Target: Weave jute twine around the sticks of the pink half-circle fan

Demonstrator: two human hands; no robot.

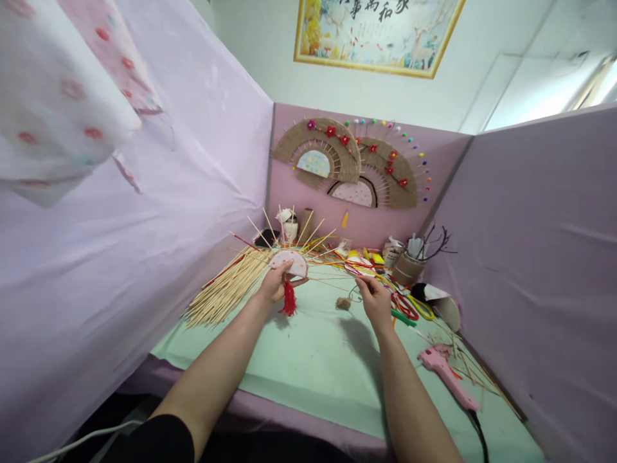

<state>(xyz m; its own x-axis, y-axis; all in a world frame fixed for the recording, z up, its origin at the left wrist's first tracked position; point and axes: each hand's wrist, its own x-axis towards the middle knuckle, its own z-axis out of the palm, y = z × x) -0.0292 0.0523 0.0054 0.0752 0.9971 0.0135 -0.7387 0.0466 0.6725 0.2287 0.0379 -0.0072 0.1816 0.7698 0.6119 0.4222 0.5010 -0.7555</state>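
My left hand (274,284) is closed on a small half-round fan piece (290,262) with thin sticks fanning out from its rim and a red tassel (289,299) hanging below it. It holds the piece up over the pale green mat (308,354). My right hand (375,299) is pinched on a thin strand or stick that runs toward the fan piece; what it is exactly is too fine to make out. A small brown ball of twine (343,303) lies on the mat between my hands.
A bundle of bamboo sticks (224,289) lies at the left. A pink glue gun (446,372) lies at the right front. Coloured cords (409,305), cups and rolls (405,267) crowd the back. Two finished woven fans (347,161) hang on the back partition. Purple partitions enclose three sides.
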